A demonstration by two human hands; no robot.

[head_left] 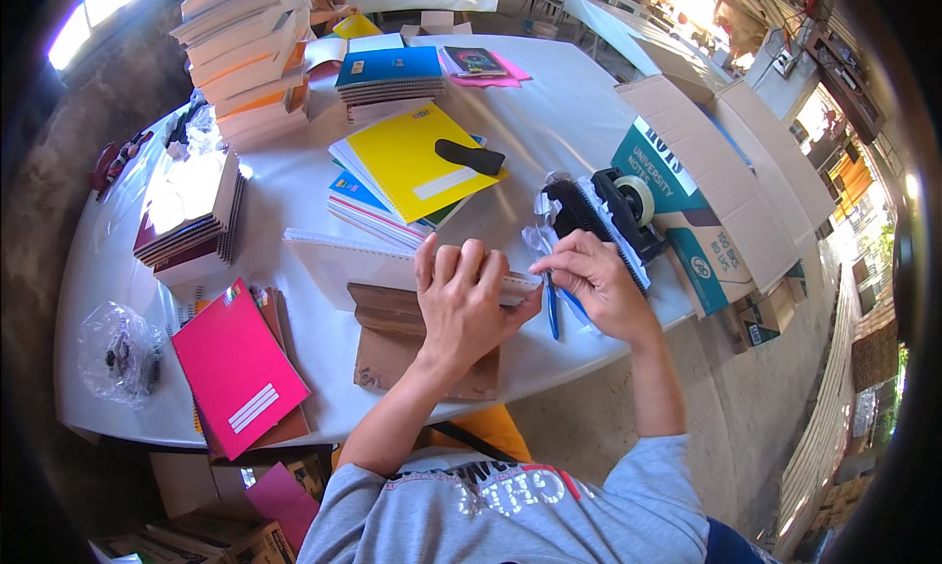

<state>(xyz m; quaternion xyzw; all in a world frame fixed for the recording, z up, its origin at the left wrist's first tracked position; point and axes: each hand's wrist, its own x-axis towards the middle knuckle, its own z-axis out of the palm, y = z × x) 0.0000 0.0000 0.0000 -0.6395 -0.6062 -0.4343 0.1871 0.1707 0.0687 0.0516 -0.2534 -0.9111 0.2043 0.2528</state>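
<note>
A white spiral notebook (pixel 329 266) stands on its edge against a brown wooden stand (pixel 381 353). My left hand (pixel 459 294) is closed over its upper edge, fingers on the far side and thumb near its right end. At that right end my right hand (pixel 594 280) makes a pinch, thumb and forefinger together; what lies between them is too small to make out. Below the right hand is a blue-handled tool (pixel 552 314), partly hidden. Behind the notebook a yellow notebook (pixel 407 162) tops a pile, with a black oblong object (pixel 470 157) on it.
A tape dispenser (pixel 643 211) and a open cardboard box (pixel 711 201) are at the right. Pink notebook (pixel 238 363), a plastic bag (pixel 118 353) and dark notebooks (pixel 191 206) lie left. Blue notebooks (pixel 390 67) and a tall paper stack (pixel 245 64) stand at the back.
</note>
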